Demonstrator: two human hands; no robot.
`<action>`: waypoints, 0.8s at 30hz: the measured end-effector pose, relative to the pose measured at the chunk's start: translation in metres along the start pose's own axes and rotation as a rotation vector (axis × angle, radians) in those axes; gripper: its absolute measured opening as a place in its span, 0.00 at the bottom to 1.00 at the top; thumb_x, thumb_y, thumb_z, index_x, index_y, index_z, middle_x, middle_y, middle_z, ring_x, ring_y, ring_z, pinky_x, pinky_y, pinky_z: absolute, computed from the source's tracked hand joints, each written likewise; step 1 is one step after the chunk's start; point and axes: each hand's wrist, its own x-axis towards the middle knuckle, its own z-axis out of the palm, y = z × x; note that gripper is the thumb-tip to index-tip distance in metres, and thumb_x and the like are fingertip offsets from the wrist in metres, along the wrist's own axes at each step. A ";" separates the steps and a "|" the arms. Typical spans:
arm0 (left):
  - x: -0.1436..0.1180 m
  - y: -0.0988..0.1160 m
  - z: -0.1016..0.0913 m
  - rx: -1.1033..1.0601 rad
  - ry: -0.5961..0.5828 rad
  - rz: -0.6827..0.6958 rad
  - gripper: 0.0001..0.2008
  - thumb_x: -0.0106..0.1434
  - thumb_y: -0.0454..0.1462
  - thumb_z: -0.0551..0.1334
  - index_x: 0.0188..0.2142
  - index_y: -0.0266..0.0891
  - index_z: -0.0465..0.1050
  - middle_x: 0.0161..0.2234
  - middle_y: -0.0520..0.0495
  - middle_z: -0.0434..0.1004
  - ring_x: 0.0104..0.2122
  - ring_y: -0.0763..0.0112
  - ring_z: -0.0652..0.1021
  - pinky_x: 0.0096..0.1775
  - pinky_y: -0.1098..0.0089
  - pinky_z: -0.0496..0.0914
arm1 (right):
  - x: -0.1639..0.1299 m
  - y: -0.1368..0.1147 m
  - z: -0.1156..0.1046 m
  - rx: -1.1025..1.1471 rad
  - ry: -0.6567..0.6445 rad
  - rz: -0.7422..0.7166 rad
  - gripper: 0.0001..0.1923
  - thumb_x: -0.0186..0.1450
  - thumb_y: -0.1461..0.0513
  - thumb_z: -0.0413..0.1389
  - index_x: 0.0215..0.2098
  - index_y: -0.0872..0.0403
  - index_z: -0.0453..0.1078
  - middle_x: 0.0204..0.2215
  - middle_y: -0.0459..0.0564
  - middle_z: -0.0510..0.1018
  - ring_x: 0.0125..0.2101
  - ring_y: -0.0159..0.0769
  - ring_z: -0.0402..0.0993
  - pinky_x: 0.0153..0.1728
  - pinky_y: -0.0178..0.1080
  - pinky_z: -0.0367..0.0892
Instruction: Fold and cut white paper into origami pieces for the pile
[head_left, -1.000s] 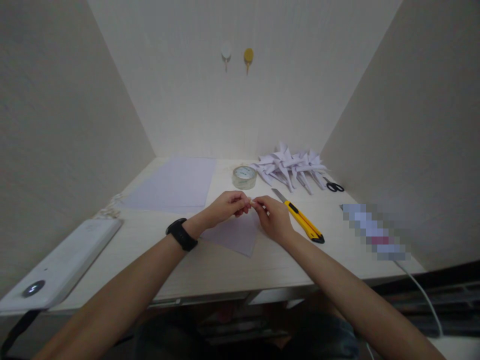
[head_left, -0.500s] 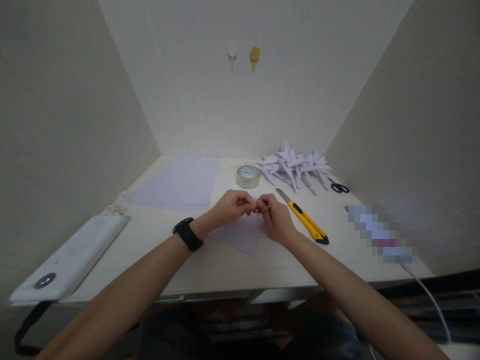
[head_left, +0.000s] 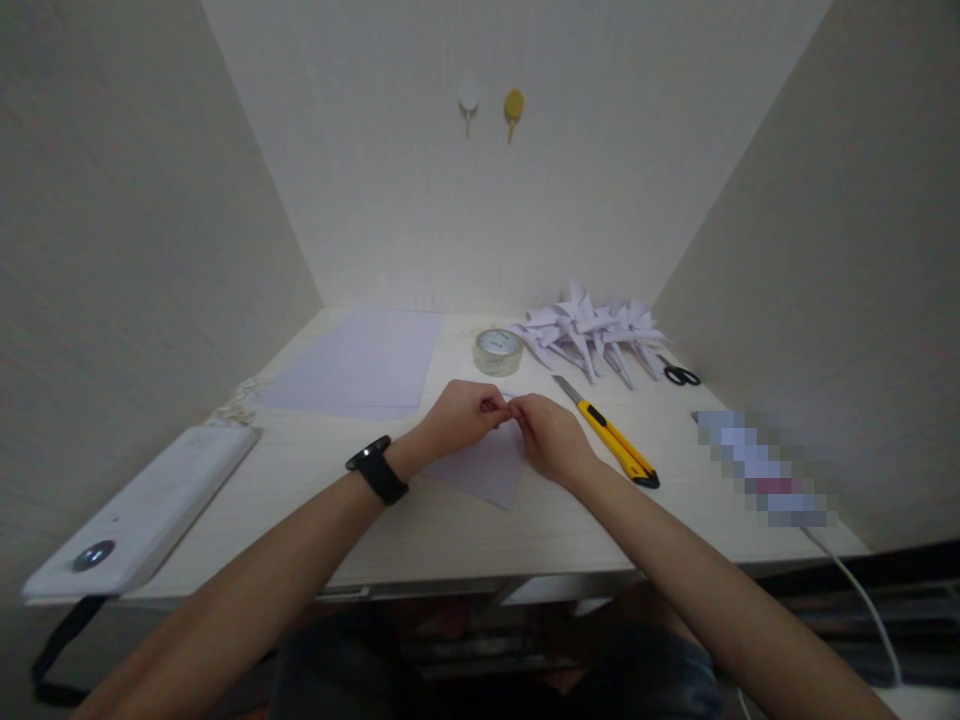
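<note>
Fingertip to fingertip, my left hand and my right hand meet in a pinch over a small sheet of white paper. Whatever sits between the fingers is too small and too covered to name. Part of the sheet is hidden under both hands; its near corner points towards me on the tabletop. Just beyond the hands stands a roll of clear tape. A yellow utility knife with its blade out lies to the right of my right hand.
Larger white sheets lie at the back left. Folded paper pinwheels are heaped at the back right, near black-handled scissors. A white device rests on the left, and a blurred-out item with a cable on the right.
My right hand has turned slightly, its fingers now closed more tightly against those of the left. The view has shifted a little; the objects on the table have not moved.
</note>
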 end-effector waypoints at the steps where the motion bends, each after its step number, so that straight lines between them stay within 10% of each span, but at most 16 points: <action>1: 0.000 0.000 0.000 0.054 0.015 0.021 0.08 0.59 0.38 0.66 0.26 0.38 0.78 0.24 0.48 0.80 0.25 0.71 0.77 0.30 0.72 0.66 | 0.000 0.001 0.001 0.010 0.032 -0.026 0.11 0.67 0.69 0.46 0.39 0.53 0.69 0.33 0.55 0.77 0.35 0.42 0.73 0.34 0.39 0.65; 9: 0.000 0.001 -0.001 0.062 0.047 -0.017 0.05 0.58 0.37 0.67 0.27 0.38 0.78 0.26 0.48 0.81 0.28 0.70 0.78 0.32 0.72 0.68 | -0.001 0.007 0.005 0.169 0.110 -0.087 0.13 0.67 0.70 0.46 0.43 0.54 0.71 0.33 0.53 0.77 0.35 0.39 0.73 0.37 0.40 0.69; 24: 0.001 -0.002 0.002 -0.573 -0.153 -0.202 0.15 0.65 0.45 0.59 0.29 0.35 0.70 0.26 0.48 0.74 0.22 0.79 0.69 0.19 0.79 0.61 | 0.001 0.003 -0.002 0.328 0.249 -0.014 0.10 0.69 0.65 0.50 0.38 0.53 0.73 0.28 0.49 0.78 0.29 0.34 0.74 0.33 0.37 0.68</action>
